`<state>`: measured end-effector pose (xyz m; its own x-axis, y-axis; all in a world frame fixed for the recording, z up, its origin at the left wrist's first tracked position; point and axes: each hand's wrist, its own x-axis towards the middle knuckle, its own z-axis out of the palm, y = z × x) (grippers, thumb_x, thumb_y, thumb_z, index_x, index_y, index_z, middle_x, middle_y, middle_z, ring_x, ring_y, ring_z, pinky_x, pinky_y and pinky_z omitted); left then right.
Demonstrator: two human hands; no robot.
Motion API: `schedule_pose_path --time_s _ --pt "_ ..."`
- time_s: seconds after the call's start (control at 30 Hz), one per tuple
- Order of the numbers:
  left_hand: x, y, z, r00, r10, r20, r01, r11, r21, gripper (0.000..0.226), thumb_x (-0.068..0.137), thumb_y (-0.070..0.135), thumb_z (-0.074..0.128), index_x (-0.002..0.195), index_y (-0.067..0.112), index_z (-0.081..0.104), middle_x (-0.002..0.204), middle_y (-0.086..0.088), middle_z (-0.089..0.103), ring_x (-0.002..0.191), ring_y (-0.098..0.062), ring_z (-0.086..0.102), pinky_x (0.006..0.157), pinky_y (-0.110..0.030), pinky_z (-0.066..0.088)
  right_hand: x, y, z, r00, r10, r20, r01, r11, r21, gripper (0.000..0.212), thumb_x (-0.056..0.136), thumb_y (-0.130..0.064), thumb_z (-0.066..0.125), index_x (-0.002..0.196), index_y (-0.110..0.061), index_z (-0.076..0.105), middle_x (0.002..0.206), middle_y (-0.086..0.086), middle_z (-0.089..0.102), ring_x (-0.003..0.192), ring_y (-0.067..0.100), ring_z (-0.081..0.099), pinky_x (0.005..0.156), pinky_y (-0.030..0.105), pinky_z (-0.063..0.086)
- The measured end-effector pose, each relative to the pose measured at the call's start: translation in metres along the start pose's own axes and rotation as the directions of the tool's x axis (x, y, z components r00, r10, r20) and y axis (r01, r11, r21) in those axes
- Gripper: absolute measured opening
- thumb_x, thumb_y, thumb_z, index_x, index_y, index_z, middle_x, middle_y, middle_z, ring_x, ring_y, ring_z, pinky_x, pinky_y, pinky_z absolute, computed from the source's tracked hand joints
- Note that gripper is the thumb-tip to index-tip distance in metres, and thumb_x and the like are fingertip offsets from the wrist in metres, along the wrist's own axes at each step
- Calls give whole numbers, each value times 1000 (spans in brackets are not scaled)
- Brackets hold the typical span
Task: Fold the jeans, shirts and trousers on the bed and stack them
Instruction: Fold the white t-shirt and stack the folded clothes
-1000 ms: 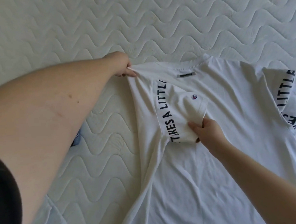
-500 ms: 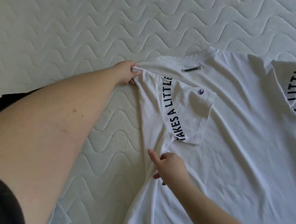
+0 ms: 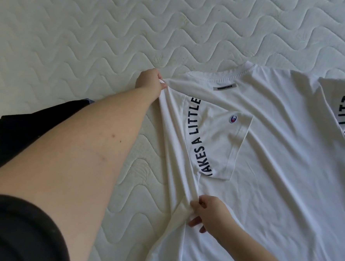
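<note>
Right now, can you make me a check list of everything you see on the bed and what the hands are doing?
Surface: pale quilted mattress with a wavy stitch pattern.
Job's things: white cotton T-shirt with black lettering, spread flat, left sleeve folded inward.
Clutter: black fabric item at the left edge, partly hidden by the arm.
Hands: left hand pinches the T-shirt's shoulder corner; right hand pinches the side edge lower down.
Cables: nothing seen.
Surroundings: nothing seen beyond the mattress.

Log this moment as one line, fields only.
step: side fold | left hand: pinches shoulder of white printed cotton T-shirt | right hand: pinches its folded side edge | sleeve: folded in | surface: quilted white mattress
</note>
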<state>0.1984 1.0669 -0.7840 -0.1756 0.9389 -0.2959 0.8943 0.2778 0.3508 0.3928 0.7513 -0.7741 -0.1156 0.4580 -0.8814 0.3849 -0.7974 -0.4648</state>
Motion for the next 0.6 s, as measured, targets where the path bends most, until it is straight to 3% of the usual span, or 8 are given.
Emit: schedule_pose_path --time_s 0.17,0.3,0.4,0.5,0.57,0.6 --pt "-3 -2 9 999 49 1 -49 999 16 20 91 29 64 104 15 60 113 -12 64 102 -30 59 73 -27 37 0 0 -2 998 27 64 -31 997 66 21 100 -16 50 96 -2 65 79 5 71 60 15 71 46 24 48" --pt "0 -9 10 988 67 136 -55 995 -89 29 97 36 56 112 12 60 100 -6 57 82 -22 53 71 -26 41 -4 -8 10 996 37 85 -51 984 171 30 95 -29 61 94 0 67 84 5 74 62 19 73 45 24 48" --pt "0 -15 3 973 64 221 -46 995 -86 26 97 31 58 115 12 59 82 -4 58 62 -23 56 61 -32 50 -6 -10 23 999 49 24 -52 979 196 30 91 -35 67 86 -6 67 69 -1 71 57 21 71 44 24 47" --pt "2 -16 -6 969 75 236 -84 996 28 19 96 26 59 101 8 60 69 -3 61 68 -27 63 62 -28 51 -5 -9 33 999 19 31 -23 991 134 20 94 -27 58 90 -9 67 62 0 68 55 17 67 48 25 48" --pt "3 -11 -10 978 82 190 -95 994 60 15 94 27 63 92 13 59 79 -8 67 66 -21 62 57 -19 45 -5 -8 36 995 -2 101 -8 995 101 16 95 -24 56 95 -10 66 66 4 70 59 17 67 50 24 50" --pt "4 -8 -11 983 75 165 -87 994 66 14 92 27 65 95 14 61 91 -11 69 73 -21 64 63 -20 46 -5 -6 36 990 -8 139 -3 997 82 16 96 -23 56 98 -10 65 70 5 72 60 18 67 52 24 51"
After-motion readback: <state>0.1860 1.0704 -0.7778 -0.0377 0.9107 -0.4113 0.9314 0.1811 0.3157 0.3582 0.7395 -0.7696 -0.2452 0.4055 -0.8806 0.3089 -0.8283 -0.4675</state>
